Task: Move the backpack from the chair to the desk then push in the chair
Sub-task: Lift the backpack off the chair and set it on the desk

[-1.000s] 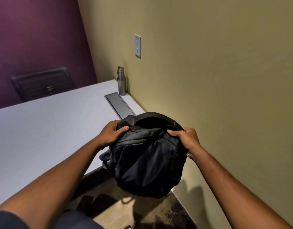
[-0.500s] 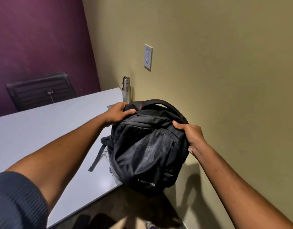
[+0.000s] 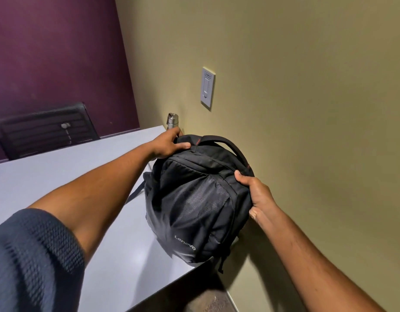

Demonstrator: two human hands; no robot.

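Note:
The black backpack [image 3: 194, 203] stands upright at the near right corner of the grey desk [image 3: 59, 176], close to the olive wall, its base at the desk's edge. My left hand [image 3: 169, 144] grips the bag's top left, near the carry handle. My right hand [image 3: 257, 194] holds its right side. One strap hangs down to the left onto the desk, another dangles off the front corner. The chair the bag came from is out of view.
A steel bottle [image 3: 172, 120] stands on the desk by the wall, just behind my left hand. A black chair [image 3: 43, 129] sits at the desk's far side against the purple wall. A wall plate [image 3: 207, 91] is above the bag.
The backpack has moved up from below the desk's edge and forward over the desk, and now sits on its corner. Both hands kept their hold.

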